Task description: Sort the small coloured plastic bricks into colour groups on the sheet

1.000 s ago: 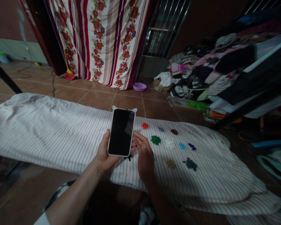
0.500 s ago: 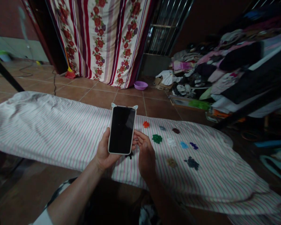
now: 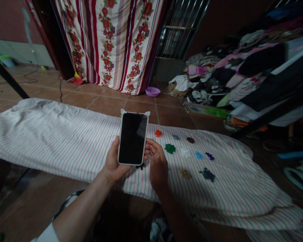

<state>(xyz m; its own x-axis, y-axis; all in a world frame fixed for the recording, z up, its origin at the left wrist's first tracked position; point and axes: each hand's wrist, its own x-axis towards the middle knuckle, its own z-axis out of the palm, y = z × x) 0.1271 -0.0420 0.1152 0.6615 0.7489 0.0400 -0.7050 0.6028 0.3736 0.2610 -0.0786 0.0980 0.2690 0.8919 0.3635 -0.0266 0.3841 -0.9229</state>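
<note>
A smartphone in a pale case with two small ear-like tips is held upright above the striped cloth; its screen is dark with faint reflections. My left hand wraps round its lower left side, thumb along the edge. Beside the right edge is my right hand, fingers loosely bent and a little apart, their tips close to the case; whether they touch it I cannot tell. Small heaps of coloured pieces lie to the right: orange, green, white, tan and dark grey. Some black pieces are partly hidden below the phone.
The striped cloth covers a long low surface before me. More small heaps are light blue, purple and brown. Beyond are a purple basin, a floral curtain and piled clothes.
The view has shifted very slightly, and a paler reflection shows on the upper right of the phone's screen. Both hands keep nearly the same pose.
</note>
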